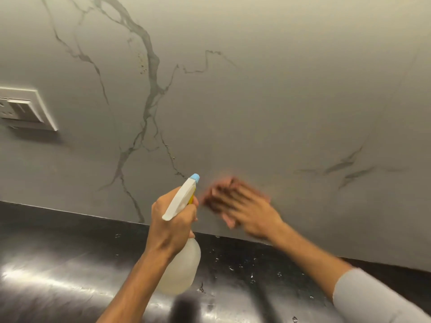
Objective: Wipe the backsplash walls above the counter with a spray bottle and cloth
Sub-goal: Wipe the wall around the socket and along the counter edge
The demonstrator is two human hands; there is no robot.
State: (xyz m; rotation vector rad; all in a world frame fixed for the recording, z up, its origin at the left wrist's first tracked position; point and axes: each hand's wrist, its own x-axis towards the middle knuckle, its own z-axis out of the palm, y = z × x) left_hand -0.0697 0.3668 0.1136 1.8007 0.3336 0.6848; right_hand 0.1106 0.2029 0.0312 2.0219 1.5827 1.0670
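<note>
Low on backsplash (256,101), blurred right hand (242,206) flat, cloth unclear, left hand (173,220) gripping spray bottle (180,264) beside it

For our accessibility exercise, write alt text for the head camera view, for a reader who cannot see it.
A person's right hand, blurred, presses a dark cloth against a grey veined wall above a black counter. The left hand holds a spray bottle aimed at the wall. A wall socket sits at the left.
</note>
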